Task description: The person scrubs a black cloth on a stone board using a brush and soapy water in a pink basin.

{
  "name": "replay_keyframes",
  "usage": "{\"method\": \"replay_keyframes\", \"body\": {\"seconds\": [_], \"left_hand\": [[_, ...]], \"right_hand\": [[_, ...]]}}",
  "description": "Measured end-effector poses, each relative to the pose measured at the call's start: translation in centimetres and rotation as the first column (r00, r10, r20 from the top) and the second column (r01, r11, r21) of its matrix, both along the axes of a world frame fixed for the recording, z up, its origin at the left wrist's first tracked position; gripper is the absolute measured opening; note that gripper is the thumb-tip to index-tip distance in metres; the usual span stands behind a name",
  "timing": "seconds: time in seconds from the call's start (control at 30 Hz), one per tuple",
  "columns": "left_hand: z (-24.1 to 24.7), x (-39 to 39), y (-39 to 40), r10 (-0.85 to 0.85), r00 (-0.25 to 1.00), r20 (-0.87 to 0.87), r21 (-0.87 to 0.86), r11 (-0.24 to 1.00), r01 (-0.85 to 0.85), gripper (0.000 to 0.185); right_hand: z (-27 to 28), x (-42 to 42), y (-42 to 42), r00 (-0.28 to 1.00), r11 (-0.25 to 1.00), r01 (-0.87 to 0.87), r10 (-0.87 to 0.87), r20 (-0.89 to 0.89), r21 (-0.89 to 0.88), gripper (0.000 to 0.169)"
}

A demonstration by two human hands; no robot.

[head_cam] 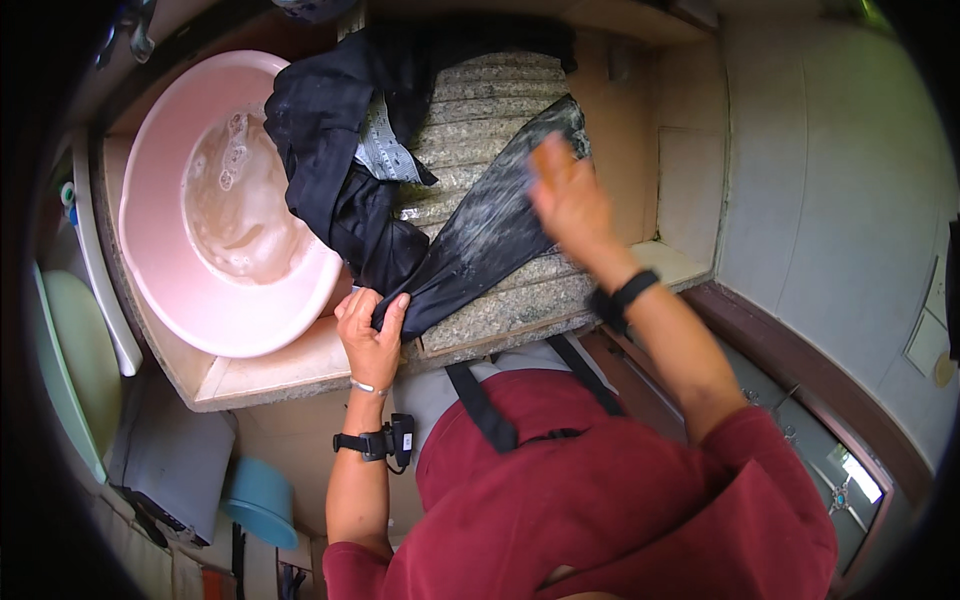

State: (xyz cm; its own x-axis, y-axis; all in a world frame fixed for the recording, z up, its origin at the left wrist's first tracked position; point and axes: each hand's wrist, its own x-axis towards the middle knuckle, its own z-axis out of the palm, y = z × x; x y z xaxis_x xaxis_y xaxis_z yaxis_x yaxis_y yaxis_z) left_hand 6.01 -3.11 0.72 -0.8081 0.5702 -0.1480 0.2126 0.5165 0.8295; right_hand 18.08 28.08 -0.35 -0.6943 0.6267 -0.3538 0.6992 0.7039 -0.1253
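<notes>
Dark wet trousers or a similar black garment (322, 142) lie bunched and spread over a ribbed stone washboard (487, 94). A patterned light lining (382, 146) shows in the folds. My left hand (371, 322) pinches the garment's near edge at the front of the slab. White soapy streaks cover the stretched black panel (480, 225) that runs diagonally to the right. On that panel's upper end is my right hand (574, 206), blurred, its fingers around what looks like an orange-brown bar of soap (552, 159). Blur hides the bar's exact outline.
Left of the washboard stands a pink plastic basin (150, 225) with cloudy, sudsy water (240, 202). A metal tap (141, 41) is at the upper left. Below the counter sits a blue bucket (262, 499). A pale wall (840, 165) borders the right side.
</notes>
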Motion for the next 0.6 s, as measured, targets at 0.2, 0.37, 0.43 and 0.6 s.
{"method": "replay_keyframes", "body": {"seconds": [0.2,0.37,0.43,0.6], "left_hand": [[-0.6,-0.3,-0.1,-0.002,1.000,-0.002,0.016,1.000,0.002,0.036],[-0.7,-0.4,-0.2,-0.026,1.000,0.013,0.026,0.999,0.025,0.036],[-0.1,-0.3,0.0,-0.018,1.000,0.019,0.007,1.000,0.018,0.036],[-0.4,-0.2,-0.3,-0.014,0.999,0.038,0.016,1.000,0.013,0.037]], "right_hand": [[1.3,-1.6,3.4,0.995,0.993,0.094,-0.091,-0.046,0.072,0.072],[3.6,0.3,-10.0,0.936,0.933,-0.351,0.349,-0.037,-0.080,0.087],[-0.1,0.9,-6.0,0.960,0.944,-0.258,0.274,-0.052,0.206,0.086],[0.5,-0.8,4.2,0.959,0.955,0.243,-0.263,0.105,0.169,0.075]]}}
